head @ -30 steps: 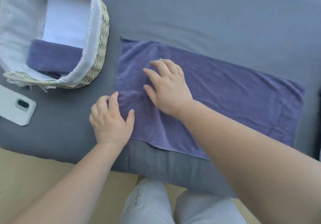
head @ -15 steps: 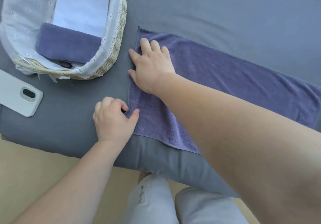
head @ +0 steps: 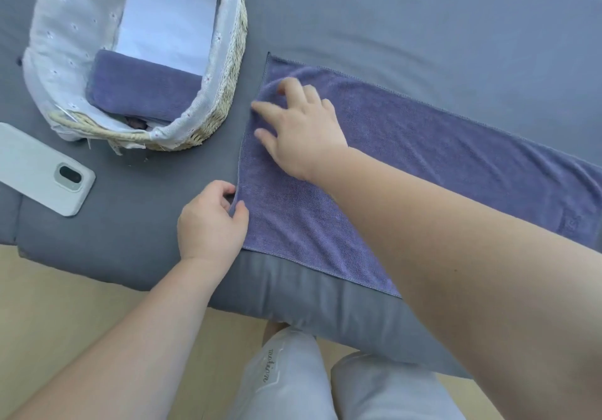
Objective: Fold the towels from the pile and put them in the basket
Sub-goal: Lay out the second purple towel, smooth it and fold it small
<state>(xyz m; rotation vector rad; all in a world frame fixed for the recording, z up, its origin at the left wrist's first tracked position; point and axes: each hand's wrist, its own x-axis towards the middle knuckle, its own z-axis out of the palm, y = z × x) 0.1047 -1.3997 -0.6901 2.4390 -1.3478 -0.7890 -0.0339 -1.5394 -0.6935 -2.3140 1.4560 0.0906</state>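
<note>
Our left hand (head: 211,224) pinches the left edge of the purple towel (head: 423,165) between thumb and curled fingers (head: 224,196). Just beyond it, our right hand (head: 303,129) rests on the same cloth with its fingers (head: 260,107) spread, and the cloth wrinkles slightly under them. The towel runs flat from both hands to the right across the grey cushion (head: 423,35). Left of the fingertips, the lined wicker basket (head: 229,94) holds one folded towel (head: 140,90), with a phone (head: 39,169) beside it.
</note>
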